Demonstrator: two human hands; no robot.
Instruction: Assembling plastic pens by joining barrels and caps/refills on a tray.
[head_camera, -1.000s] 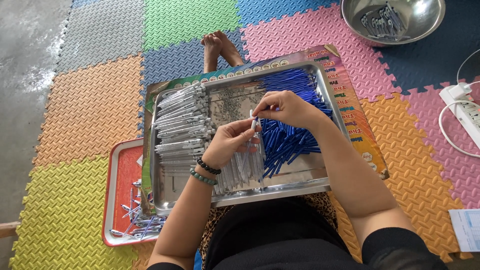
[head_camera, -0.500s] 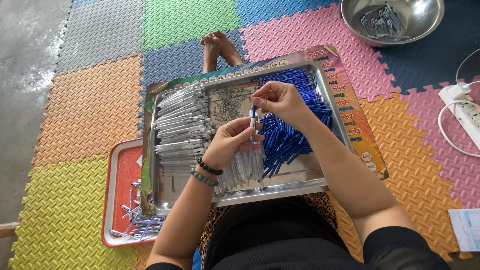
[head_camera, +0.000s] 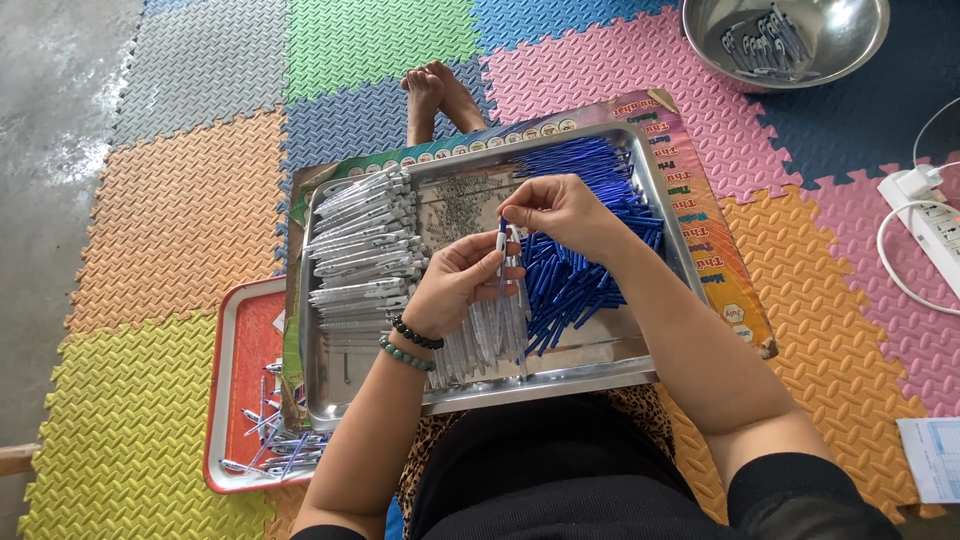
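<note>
Two hands (head_camera: 455, 285) (head_camera: 560, 210), colourful rectangular chart (head_camera: 725, 260) beneath tray (head_camera: 665, 205).

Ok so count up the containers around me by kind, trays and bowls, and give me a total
Steel tray: 1, on the lap, holding blue pen parts and white pen barrels.
Red tray: 1, partly under the steel one at the left.
Steel bowl: 1, top right on the mat.
Total: 3 containers.

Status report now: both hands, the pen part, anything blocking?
Left hand and right hand both pinch one blue pen part above steel tray. Blue pile beside. Nothing blocking.
</note>
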